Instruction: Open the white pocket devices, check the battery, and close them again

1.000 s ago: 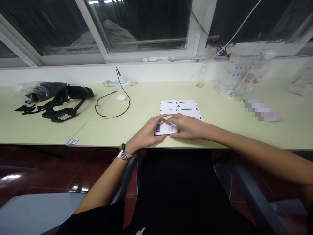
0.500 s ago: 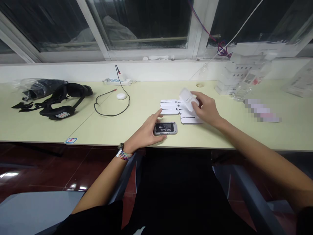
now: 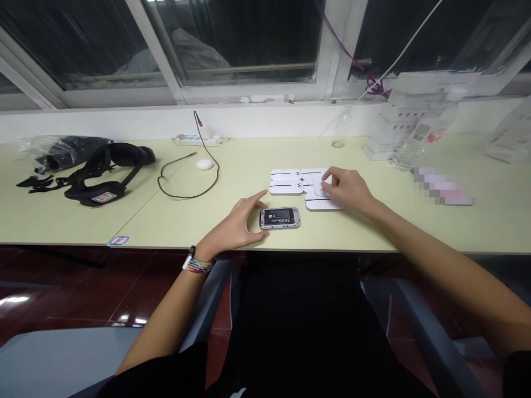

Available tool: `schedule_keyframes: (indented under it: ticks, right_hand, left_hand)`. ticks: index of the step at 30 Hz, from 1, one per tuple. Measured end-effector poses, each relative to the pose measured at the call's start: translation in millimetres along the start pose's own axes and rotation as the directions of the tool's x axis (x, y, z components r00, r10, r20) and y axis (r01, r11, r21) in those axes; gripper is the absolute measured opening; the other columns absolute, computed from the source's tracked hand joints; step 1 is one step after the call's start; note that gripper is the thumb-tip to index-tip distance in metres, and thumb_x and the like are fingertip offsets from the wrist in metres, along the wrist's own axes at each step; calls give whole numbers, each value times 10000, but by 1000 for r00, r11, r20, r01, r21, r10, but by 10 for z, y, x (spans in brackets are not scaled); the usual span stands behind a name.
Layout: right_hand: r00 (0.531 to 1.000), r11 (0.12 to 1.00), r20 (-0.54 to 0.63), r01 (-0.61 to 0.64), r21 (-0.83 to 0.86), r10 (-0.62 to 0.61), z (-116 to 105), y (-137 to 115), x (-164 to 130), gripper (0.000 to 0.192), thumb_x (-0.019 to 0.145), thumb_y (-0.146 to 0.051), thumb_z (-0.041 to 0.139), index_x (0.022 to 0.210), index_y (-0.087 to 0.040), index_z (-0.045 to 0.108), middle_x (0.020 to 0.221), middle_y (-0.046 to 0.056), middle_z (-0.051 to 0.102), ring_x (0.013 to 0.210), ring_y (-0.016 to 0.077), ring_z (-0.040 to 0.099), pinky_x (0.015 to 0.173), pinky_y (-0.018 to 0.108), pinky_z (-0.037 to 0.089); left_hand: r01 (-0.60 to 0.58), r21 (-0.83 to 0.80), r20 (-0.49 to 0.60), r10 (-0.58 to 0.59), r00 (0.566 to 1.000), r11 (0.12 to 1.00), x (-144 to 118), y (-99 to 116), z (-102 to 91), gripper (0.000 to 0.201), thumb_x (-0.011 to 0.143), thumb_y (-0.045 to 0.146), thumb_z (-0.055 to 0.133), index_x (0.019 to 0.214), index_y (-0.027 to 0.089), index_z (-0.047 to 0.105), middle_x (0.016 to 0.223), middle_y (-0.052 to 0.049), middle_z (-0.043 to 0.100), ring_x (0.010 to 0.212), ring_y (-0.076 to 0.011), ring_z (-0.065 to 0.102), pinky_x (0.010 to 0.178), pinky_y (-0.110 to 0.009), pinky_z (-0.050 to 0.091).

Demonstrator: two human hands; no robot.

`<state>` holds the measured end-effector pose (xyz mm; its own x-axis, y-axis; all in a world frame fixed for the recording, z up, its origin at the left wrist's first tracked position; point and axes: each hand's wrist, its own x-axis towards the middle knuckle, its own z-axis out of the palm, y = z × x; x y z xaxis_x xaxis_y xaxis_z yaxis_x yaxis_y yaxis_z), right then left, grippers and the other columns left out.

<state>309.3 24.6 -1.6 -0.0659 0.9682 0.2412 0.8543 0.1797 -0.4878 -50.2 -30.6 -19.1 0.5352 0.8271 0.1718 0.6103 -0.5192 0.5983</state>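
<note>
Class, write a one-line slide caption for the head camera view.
Left hand rests beside an opened device showing its battery; right hand lays a white cover among others on the desk.

Hidden, cropped or unreadable bits

The right hand (image 3: 347, 187) covers part of the white cover (image 3: 321, 188) under its fingers, so whether it grips or only presses cannot be told. Small print on the opened device (image 3: 280, 218) is too fine to read (only the large battery figure shows). A pixelated patch (image 3: 442, 187) hides whatever lies on the tabletop (image 3: 232, 166) there. The white boxes (image 3: 398, 130) at the far right are blurred, and the plastic bag (image 3: 508, 138) is cut by the frame's edge.
</note>
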Motion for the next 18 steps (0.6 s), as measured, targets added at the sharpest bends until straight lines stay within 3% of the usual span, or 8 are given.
schedule_keyframes:
  ticks: [2,4,5,7,8,10,12,18]
  right_hand:
    - [992,991,-22,126,53,-125,36,-95,-21,151,923,-289,611,970,-200,723,743,26,660,695,196,571,656,337,351]
    - [945,940,44,318,119,-325,107,-259,-43,84,896,-232,593,894,-208,673,744,14,655,695,178,564,672,327,350]
    - [890,891,109,423,165,-443,155,-361,-50,64,883,-215,594,880,-212,657,756,8,658,702,172,566,680,321,350]
    - [728,762,233,590,266,-645,274,-584,-46,44,871,-201,602,867,-219,642,783,-5,657,721,161,568,687,310,347]
    - [644,699,273,647,306,-715,339,-694,-32,44,872,-197,602,856,-221,635,786,-11,641,721,156,559,685,308,341]
    - [543,620,300,704,347,-785,465,-886,15,40,869,-197,605,836,-219,613,792,-17,609,700,145,533,674,310,326]
    - [500,589,315,727,354,-807,567,-1022,78,72,844,-187,617,801,-216,568,790,-20,593,681,136,516,656,313,308]
    - [459,563,338,748,352,-821,687,-1152,183,167,765,-152,605,731,-226,460,705,-43,543,619,125,441,624,331,244]
  left_hand:
    - [3,-20,-8,-3,1000,1000,11,-12,9,1016,907,354,796,1769,320,259,1514,-103,621,1471,-355,540,1305,-566,394]
    - [-4,-38,-15,3,1000,999,22,-23,15,995,909,347,787,1760,311,275,1489,-105,632,1443,-346,563,1298,-559,400]
    - [-10,-48,-17,9,1000,999,27,-28,17,988,911,345,785,1758,309,276,1479,-105,635,1432,-341,571,1297,-555,400]
    - [-16,-67,-20,15,1000,998,35,-40,21,1001,907,344,791,1759,303,266,1459,-107,637,1424,-335,578,1301,-551,390]
    - [-14,-80,-20,12,1000,997,38,-46,22,1021,902,346,797,1763,300,251,1452,-109,636,1425,-335,581,1303,-549,386]
    - [4,-119,-19,-6,1000,993,42,-54,25,1074,893,356,810,1778,293,205,1440,-114,635,1419,-336,596,1297,-542,394]
    - [23,-151,-22,-27,999,988,46,-54,25,1122,884,368,824,1788,286,166,1437,-121,634,1393,-341,621,1277,-539,419]
    - [33,-154,-32,-38,999,988,55,-1,4,1156,863,342,835,1795,266,154,1379,-123,647,1310,-340,663,1242,-559,450]
